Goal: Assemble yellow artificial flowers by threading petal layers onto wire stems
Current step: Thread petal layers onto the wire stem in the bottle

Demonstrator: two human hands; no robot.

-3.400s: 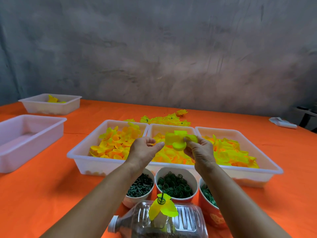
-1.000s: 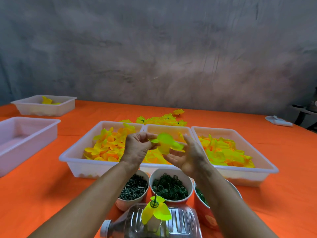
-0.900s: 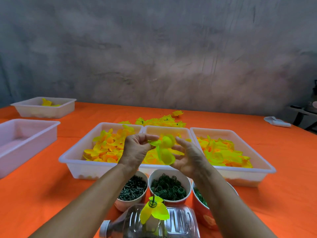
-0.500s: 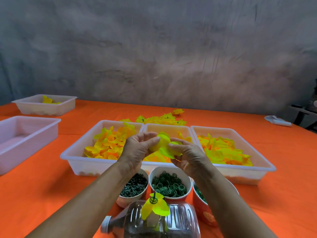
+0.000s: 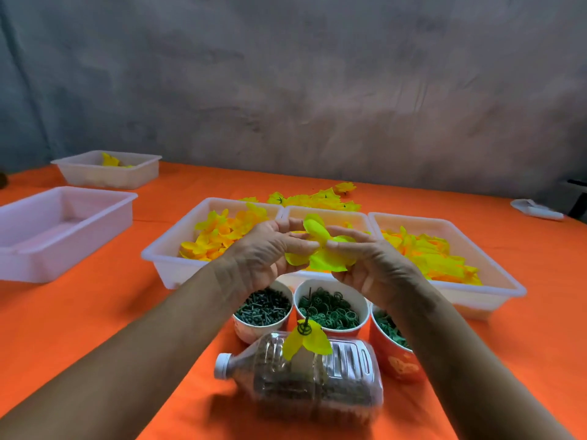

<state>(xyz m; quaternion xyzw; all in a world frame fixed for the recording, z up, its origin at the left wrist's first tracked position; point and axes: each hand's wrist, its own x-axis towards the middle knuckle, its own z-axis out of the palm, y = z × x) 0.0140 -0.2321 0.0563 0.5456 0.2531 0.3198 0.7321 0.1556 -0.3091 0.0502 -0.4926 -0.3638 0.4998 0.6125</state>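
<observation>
My left hand (image 5: pixel 270 254) and my right hand (image 5: pixel 371 268) meet above the middle tray and both pinch a yellow-green petal layer (image 5: pixel 320 249) between fingertips. Below them a clear plastic bottle (image 5: pixel 314 376) lies on its side with a green wire stem (image 5: pixel 307 315) standing up from it, carrying a yellow petal layer (image 5: pixel 305 342) and a green ring. Three white trays hold loose yellow petals: left tray (image 5: pixel 165 249), middle tray (image 5: pixel 355 217), right tray (image 5: pixel 495 281). Finished yellow flowers (image 5: pixel 317 200) lie behind the trays.
Three cups of green parts stand before the trays: stems cup (image 5: pixel 263 309), rings cup (image 5: pixel 330 309), red cup (image 5: pixel 390 347). An empty white tray (image 5: pixel 63 227) and a tray with a few petals (image 5: pixel 108 168) sit at left on the orange table (image 5: pixel 95 328). A white object (image 5: pixel 536 211) lies far right.
Both hands have kept working the petal layer between them, turning it; my right hand went from palm-up under the petals to pinching them from the side. The camera view shifted slightly.
</observation>
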